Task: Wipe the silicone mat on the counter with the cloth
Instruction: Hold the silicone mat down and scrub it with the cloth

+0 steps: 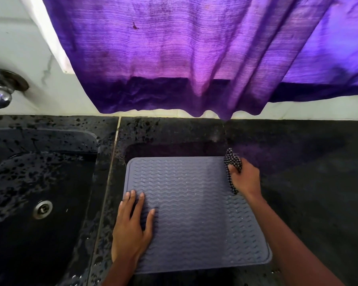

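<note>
Wiping starts at the far right corner of the mat.

The grey silicone mat [194, 213] lies flat on the dark counter [308, 182], just right of the sink [39, 193], and its long side seems to run away from the person toward the purple curtain [184, 58]; the wavy ridges go across it, left to right. The left hand [132, 228] rests flat on the near left part, fingers straight, to pin it down. The right hand [244, 178] holds the checked cloth [233, 162] bunched in curled fingers at the far right corner. I think the mat is light, soft and bendy, so it may slide or fold on the wet stone; pressing it flat looks better than taking an edge. The cloth looks limp and is easy to hold in a fist.
</note>
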Demonstrator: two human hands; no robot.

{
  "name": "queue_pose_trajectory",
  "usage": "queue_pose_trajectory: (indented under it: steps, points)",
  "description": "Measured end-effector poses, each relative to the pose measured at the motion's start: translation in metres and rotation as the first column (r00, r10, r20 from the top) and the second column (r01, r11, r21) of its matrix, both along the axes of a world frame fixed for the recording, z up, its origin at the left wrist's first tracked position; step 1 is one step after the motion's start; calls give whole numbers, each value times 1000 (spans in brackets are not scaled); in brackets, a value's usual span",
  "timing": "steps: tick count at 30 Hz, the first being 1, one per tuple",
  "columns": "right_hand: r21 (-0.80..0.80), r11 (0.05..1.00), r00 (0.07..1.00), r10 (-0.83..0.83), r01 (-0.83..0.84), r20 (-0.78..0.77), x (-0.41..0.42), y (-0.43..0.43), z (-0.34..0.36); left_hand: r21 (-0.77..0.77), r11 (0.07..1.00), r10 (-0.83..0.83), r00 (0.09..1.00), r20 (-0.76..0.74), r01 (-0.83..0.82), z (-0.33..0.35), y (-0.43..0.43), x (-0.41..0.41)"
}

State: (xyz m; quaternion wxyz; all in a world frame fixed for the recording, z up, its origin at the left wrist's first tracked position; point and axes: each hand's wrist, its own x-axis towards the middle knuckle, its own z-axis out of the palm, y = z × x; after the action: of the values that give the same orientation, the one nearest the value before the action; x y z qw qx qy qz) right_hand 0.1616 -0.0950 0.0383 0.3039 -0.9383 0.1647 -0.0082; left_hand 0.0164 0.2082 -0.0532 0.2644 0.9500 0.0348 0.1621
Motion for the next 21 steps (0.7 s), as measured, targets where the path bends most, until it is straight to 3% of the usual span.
queue_pose_trajectory:
  steps: [3,9,16,21]
  points:
    - [-150,988,999,22,-27,-35,0,-1,-5,3,1000,0,1000,-3,0,1,0,0]
    - [-166,986,1000,-6,1,-29,1,29,-14,-1,1000,-8,1000,-19,8,3,1,-1]
    - [-5,997,997,71,-71,21,-1,67,-19,0,1000,-6,999,-34,6,4,0,-1]
    - [108,991,996,85,-81,-28,11,38,-4,5,1000,-20,999,-48,21,4,2,-2]
